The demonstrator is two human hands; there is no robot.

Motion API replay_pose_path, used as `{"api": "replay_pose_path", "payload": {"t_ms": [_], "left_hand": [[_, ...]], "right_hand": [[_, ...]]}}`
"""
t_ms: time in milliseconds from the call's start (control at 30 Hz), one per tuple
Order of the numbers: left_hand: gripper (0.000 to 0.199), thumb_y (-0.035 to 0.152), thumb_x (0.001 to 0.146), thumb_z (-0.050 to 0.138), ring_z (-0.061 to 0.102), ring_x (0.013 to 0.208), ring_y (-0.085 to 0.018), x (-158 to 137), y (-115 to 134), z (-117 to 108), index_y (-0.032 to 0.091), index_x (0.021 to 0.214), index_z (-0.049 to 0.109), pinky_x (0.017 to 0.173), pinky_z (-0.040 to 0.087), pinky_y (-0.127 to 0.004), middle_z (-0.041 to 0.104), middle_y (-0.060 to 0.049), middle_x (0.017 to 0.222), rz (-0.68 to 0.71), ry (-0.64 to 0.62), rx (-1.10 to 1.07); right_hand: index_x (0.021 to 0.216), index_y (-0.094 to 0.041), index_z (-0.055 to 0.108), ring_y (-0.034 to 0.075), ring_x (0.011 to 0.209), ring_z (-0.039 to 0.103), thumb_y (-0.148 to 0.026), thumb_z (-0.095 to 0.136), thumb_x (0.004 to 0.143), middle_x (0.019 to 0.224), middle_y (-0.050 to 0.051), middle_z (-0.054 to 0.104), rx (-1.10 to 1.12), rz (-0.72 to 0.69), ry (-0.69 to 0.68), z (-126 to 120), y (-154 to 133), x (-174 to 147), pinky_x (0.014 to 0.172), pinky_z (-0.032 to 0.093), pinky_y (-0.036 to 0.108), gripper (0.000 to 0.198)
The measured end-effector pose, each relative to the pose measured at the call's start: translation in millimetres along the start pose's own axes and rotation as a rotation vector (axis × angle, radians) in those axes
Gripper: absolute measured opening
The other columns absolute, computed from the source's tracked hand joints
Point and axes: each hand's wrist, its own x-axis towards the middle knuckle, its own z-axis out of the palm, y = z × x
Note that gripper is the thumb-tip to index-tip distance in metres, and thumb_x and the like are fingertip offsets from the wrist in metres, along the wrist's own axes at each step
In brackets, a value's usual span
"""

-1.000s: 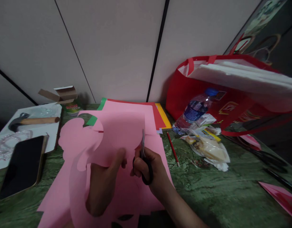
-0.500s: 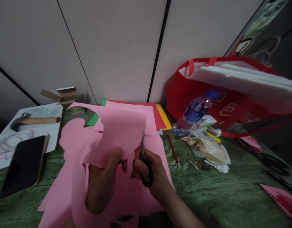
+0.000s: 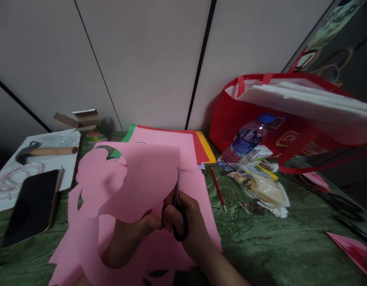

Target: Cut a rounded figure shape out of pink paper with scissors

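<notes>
My right hand (image 3: pixel 183 222) is closed around the black handles of a pair of scissors (image 3: pixel 181 228), whose blades point up and away at the right edge of a pink paper sheet (image 3: pixel 153 174). Under and in front of that sheet, my left hand (image 3: pixel 126 238) pinches its lower edge, with the fingertips close to my right hand. The sheet has curved cut edges, and a long pink strip loops around my left wrist. Beneath both hands lie more pink sheets (image 3: pixel 198 222), some with cut-out shapes and holes.
At left are a phone (image 3: pixel 31 206), a hammer (image 3: pixel 52 151) and a small opened box (image 3: pixel 90 123). Coloured sheets (image 3: pixel 204 147) lie behind. To the right are a red pencil (image 3: pixel 217 188), a water bottle (image 3: pixel 244 141), wrappers (image 3: pixel 263 188), a red bag (image 3: pixel 225 119) and another pair of scissors (image 3: pixel 347 206).
The pink sheet has tipped lower and its lower edge now curves over my left hand. My left hand has shifted right, toward the scissors. The scissors have moved slightly left.
</notes>
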Motion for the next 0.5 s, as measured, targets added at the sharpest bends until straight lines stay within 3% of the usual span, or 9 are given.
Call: {"api": "replay_pose_path", "payload": {"t_ms": [100,233,500], "left_hand": [[0.023,0.033,0.064,0.059,0.058,0.05,-0.018,-1.2,2.2,0.7,0.021,0.044,0.056,0.056,0.049,-0.03,0.059,0.001,0.046,-0.176,0.055,0.189],[0.02,0.04,0.062,0.063,0.062,0.058,-0.025,4.7,3.3,-2.4,0.02,0.059,0.062,0.062,0.05,-0.038,0.066,-0.002,0.057,-0.322,0.37,0.446],[0.02,0.035,0.057,0.065,0.064,0.08,-0.035,6.9,-2.1,-8.2,0.02,0.071,0.065,0.08,0.046,-0.051,0.071,-0.007,0.074,-0.165,0.42,0.577]], "right_hand": [[0.061,-0.019,0.049,0.007,0.041,0.041,-0.025,0.062,0.073,0.043,-0.009,0.042,-0.014,-0.01,-0.007,0.5,1.7,0.0,0.046,0.045,0.021,0.019],[0.061,-0.019,0.049,0.008,0.041,0.044,-0.023,0.061,0.072,0.043,-0.009,0.044,-0.045,0.007,-0.005,0.3,2.1,-0.2,0.048,0.045,0.023,0.016],[0.071,-0.018,0.054,0.009,0.054,0.047,-0.021,0.066,0.067,0.057,-0.006,0.051,-0.103,0.014,0.04,-5.0,-2.2,2.2,0.052,0.037,0.022,0.014]]}}
